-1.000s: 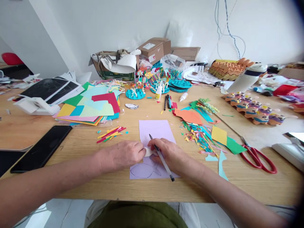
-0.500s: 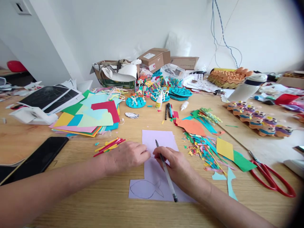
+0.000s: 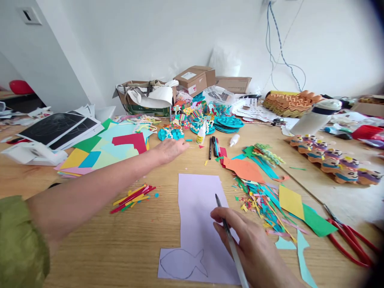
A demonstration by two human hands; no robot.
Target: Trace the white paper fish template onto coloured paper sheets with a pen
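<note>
My right hand (image 3: 249, 244) grips a clear ballpoint pen (image 3: 229, 236), its tip pointing away from me above a lilac paper sheet (image 3: 199, 200). On the sheet's lower left part is a fish outline (image 3: 180, 263) drawn in dark line. My left hand (image 3: 172, 150) is stretched far forward over the table, fingers extended and low, just in front of a turquoise paper disc piece (image 3: 171, 133). It covers the spot where a small drawn paper fish lay. Its fingertips are partly hidden, and I see nothing held in them.
Coloured paper (image 3: 90, 158) is stacked at left, near thin paper strips (image 3: 133, 199). A glue bottle (image 3: 201, 134) and pens (image 3: 214, 147) stand or lie ahead. To the right are an orange paper fish (image 3: 244, 169), paper scraps (image 3: 264, 204), red-handled scissors (image 3: 349, 242) and painted egg-carton figures (image 3: 336, 160).
My left hand has left the lilac sheet and reached forward, covering the small paper fish. My right hand with the pen has moved toward me and slightly right.
</note>
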